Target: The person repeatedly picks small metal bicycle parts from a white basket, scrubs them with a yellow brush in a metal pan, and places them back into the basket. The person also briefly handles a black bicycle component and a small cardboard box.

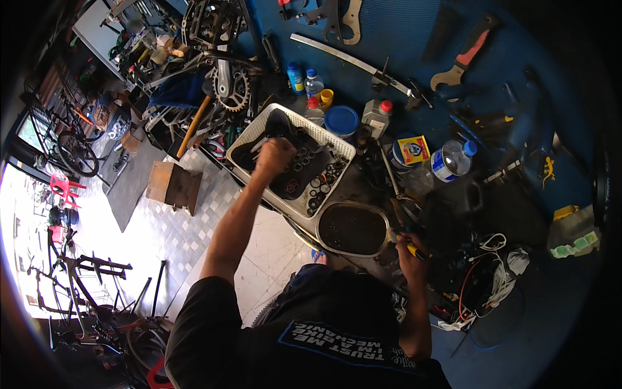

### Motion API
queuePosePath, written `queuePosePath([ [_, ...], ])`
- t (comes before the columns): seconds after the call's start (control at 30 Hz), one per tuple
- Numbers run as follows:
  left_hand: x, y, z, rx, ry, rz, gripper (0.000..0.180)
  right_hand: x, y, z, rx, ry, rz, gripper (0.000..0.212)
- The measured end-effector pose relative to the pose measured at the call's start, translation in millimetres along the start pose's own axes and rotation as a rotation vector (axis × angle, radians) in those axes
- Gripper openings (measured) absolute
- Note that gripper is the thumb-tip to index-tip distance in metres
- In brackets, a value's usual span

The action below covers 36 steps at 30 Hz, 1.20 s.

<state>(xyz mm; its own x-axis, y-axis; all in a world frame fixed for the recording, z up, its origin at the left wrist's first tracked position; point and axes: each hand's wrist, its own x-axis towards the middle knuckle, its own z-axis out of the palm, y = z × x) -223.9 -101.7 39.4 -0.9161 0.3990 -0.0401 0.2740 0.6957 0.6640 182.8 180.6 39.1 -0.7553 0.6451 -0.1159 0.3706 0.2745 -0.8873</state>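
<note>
My left hand (275, 155) is over a white plastic basket (348, 150), fingers closed together; what they hold, if anything, I cannot make out. Dark cloth-like sheets (304, 181) line part of the basket. Several small rings (317, 189) and bearing-like parts lie on and beside them. My right hand (412, 254) is wrapped round a tool with a yellow-and-black handle (418, 251); its working end is hard to see. Just left of that hand sits an oval metal pan (355, 253) with dark liquid inside.
Behind the basket stand a blue-lidded tub (341, 121), a grey bottle with a red cap (378, 118) and a large clear bottle (451, 161). A bicycle crankset (232, 85) lies at the far left. Tangled cables (502, 279) lie right. A cardboard box (172, 186) is on the floor.
</note>
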Motion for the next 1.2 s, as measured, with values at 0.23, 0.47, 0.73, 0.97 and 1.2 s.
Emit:
queuePosePath([
  [0.23, 26.8, -28.7, -16.8, 0.095, 0.387, 0.082, 0.045, -3.2, 0.1, 0.8, 0.012, -0.019, -0.004, 0.024],
  [0.47, -95.0, 109.1, 36.3, -0.092, -0.123, 0.408, 0.018, -4.3, -14.8, 2.6, 0.060, -0.086, -0.055, 0.019],
  [0.73, -153.0, 35.0, 163.4, 0.492, -0.288, 0.843, 0.041, -7.4, -38.9, 6.8, -0.113, -0.084, -0.146, 0.024],
  [0.97, -170.6, 73.5, 121.5, 0.501, -0.284, 0.970, 0.050, -10.0, -23.5, 5.2, -0.096, -0.061, -0.175, 0.023],
  [1.2, -171.9, 69.8, 121.0, 0.419, -0.461, 0.713, 0.034, -9.1, -19.2, 7.5, -0.090, -0.093, -0.206, 0.022],
])
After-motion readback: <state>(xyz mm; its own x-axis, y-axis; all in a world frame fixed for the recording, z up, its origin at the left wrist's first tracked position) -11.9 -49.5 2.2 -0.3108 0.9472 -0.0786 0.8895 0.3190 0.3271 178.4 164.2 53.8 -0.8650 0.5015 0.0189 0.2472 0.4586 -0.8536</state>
